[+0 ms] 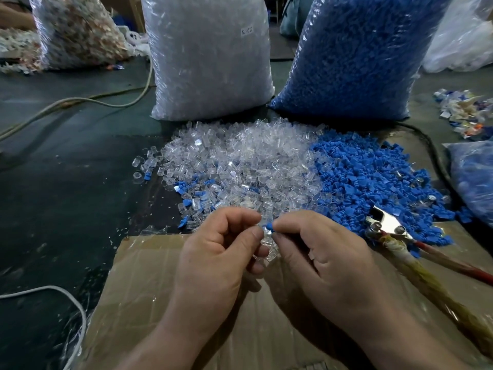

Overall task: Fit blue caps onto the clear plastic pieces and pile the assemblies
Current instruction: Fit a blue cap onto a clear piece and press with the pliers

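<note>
Both hands meet just above the near edge of the loose parts. My right hand (324,252) pinches a small blue cap (269,226) between thumb and forefinger. My left hand (216,252) pinches a clear plastic piece (266,233) right against the cap; more clear pieces show below its curled fingers. Beyond the hands lies a wide heap of clear pieces (240,161), with a heap of blue caps (373,177) to its right. A few capped assemblies (186,202) lie scattered at the clear heap's near left edge.
A big bag of clear pieces (208,57) and a big bag of blue caps (354,57) stand behind the heaps. Pliers (386,229) lie at the right on the taped cardboard (149,289). A cord (80,101) crosses the dark table at the left.
</note>
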